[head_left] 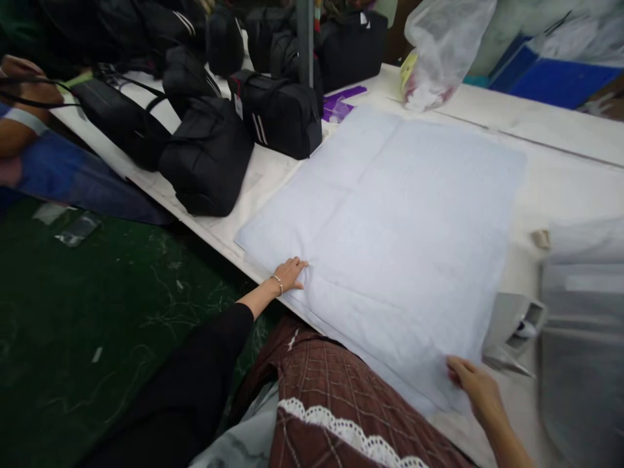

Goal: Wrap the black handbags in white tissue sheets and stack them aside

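A large, thin, pale white sheet (409, 221) lies spread on the table, lightly creased, its near edge along the table's front. My left hand (291, 273), with a bracelet at the wrist, rests on the sheet's near left part. Its fingers lie stretched out and the thumb is apart. At the near right corner, my right hand (475, 387) has its fingers bent together at the sheet's edge, seemingly pinching it. Just beyond this hand sits a grey tape dispenser-like holder (511, 325) with a pointed end.
Several black bags (280, 117) crowd the table's left side. Behind the sheet are purple strips (341, 101), a clear plastic bag (441, 52) and a blue bin (550, 78). Grey plastic packaging (582, 338) lies at right. A co-worker's arm (24, 110) shows at far left.
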The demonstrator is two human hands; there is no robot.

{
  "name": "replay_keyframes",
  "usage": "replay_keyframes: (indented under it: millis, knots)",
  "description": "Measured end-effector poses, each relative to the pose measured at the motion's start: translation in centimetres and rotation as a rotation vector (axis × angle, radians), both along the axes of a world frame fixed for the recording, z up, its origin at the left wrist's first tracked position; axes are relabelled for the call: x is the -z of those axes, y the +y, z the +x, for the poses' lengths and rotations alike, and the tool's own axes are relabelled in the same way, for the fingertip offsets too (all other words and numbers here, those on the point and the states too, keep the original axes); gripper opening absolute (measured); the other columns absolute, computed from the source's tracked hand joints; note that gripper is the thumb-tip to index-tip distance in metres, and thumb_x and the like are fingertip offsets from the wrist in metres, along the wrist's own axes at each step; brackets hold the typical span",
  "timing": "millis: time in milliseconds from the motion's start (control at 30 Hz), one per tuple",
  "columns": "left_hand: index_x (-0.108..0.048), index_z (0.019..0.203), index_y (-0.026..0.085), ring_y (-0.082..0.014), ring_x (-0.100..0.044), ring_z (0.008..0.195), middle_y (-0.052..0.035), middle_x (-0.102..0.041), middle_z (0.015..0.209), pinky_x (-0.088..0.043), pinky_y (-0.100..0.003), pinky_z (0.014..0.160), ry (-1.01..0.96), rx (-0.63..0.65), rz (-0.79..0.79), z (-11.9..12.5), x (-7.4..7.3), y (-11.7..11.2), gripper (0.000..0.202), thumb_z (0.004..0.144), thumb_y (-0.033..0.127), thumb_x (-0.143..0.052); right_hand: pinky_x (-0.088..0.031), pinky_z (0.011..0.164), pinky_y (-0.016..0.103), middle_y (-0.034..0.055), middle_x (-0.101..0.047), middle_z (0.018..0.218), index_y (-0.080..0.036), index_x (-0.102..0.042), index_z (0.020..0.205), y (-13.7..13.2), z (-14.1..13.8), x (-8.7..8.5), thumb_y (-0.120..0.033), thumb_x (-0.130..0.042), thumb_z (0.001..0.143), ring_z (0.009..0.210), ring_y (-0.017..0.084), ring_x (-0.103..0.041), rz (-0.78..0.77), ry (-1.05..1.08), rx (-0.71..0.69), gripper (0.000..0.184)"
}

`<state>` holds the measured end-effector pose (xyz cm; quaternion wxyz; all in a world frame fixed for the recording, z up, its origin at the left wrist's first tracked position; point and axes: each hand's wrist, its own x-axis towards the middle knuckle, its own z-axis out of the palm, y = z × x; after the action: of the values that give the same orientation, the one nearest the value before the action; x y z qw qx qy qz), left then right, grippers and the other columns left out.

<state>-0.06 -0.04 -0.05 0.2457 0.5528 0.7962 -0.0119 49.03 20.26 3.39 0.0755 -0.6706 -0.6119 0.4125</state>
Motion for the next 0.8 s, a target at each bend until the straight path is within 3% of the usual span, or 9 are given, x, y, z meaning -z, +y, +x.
replay_keyframes:
  millis: [100, 200, 267, 333, 433, 600, 800]
  knots:
    - [-0.041, 0.136, 0.026, -0.0266, -0.049, 0.115, -0.0093, -0.048, 0.126, -0.044, -0.034, 0.095, -0.004, 0.017, 0.012, -0.2, 0.1, -0.2, 0.076, 0.073, 0.039, -0.080, -0.055, 0.073, 0.036, 0.0078, -0.069, 0.076, -0.018, -0.071, 0.077, -3.0, -12.1, 0.0, -0.056, -0.063, 0.065, 0.071, 0.023, -0.064, -0.141, 0.193, -0.279, 0.040]
    - [-0.041, 0.137, 0.026, -0.0261, -0.049, 0.115, -0.0091, -0.049, 0.126, -0.044, -0.034, 0.095, -0.012, 0.035, 0.026, -0.3, 0.2, -0.3, 0.076, 0.073, 0.041, -0.079, -0.050, 0.065, 0.031, 0.0028, -0.062, 0.064, -0.018, -0.067, 0.077, -6.1, -24.1, -0.8, -0.050, -0.063, 0.069, 0.063, 0.018, -0.058, -0.242, 0.383, -0.527, 0.034]
    - [-0.039, 0.138, 0.026, -0.0259, -0.049, 0.115, -0.0087, -0.049, 0.125, -0.044, -0.034, 0.095, -0.019, 0.044, 0.038, -0.4, 0.3, -0.5, 0.078, 0.073, 0.042, -0.080, -0.048, 0.060, 0.029, -0.0016, -0.059, 0.061, -0.018, -0.063, 0.092, -7.8, -30.1, -1.0, -0.045, -0.064, 0.068, 0.059, 0.016, -0.055, -0.319, 0.479, -0.610, 0.036]
    - [-0.037, 0.139, 0.026, -0.0262, -0.049, 0.114, -0.0088, -0.049, 0.126, -0.044, -0.034, 0.095, -0.026, 0.051, 0.054, -0.5, 0.5, -0.7, 0.083, 0.071, 0.044, -0.081, -0.047, 0.058, 0.027, -0.0058, -0.058, 0.060, -0.019, -0.054, 0.109, -9.1, -34.0, -0.5, -0.038, -0.065, 0.070, 0.057, 0.015, -0.055, -0.325, 0.439, -0.683, 0.045]
    - [-0.032, 0.143, 0.023, -0.0264, -0.049, 0.115, -0.0097, -0.050, 0.127, -0.043, -0.034, 0.095, -0.038, 0.054, 0.076, -0.6, 0.7, -1.0, 0.089, 0.071, 0.046, -0.080, -0.045, 0.057, 0.025, -0.0061, -0.059, 0.062, -0.020, -0.049, 0.107, -9.8, -36.9, 1.0, -0.029, -0.063, 0.075, 0.059, 0.015, -0.057, -0.218, 0.220, -0.759, 0.036]
    - [-0.026, 0.146, 0.021, -0.0268, -0.049, 0.117, -0.0112, -0.051, 0.129, -0.042, -0.035, 0.096, -0.043, 0.058, 0.105, -0.7, 0.8, -1.3, 0.095, 0.072, 0.048, -0.079, -0.040, 0.066, 0.027, 0.0038, -0.064, 0.076, -0.020, -0.051, 0.086, -9.4, -38.0, 3.2, -0.018, -0.064, 0.075, 0.075, 0.019, -0.060, -0.032, -0.077, -0.793, 0.017]
    - [-0.029, 0.145, 0.019, -0.0287, -0.050, 0.115, -0.0127, -0.053, 0.127, -0.045, -0.037, 0.092, -0.029, 0.081, 0.121, -0.7, 0.5, -1.3, 0.095, 0.070, 0.046, -0.081, -0.041, 0.072, 0.030, 0.0098, -0.068, 0.092, -0.018, -0.055, 0.098, -9.6, -38.4, 2.9, -0.025, -0.064, 0.083, 0.090, 0.024, -0.065, 0.058, -0.326, -0.893, 0.019]
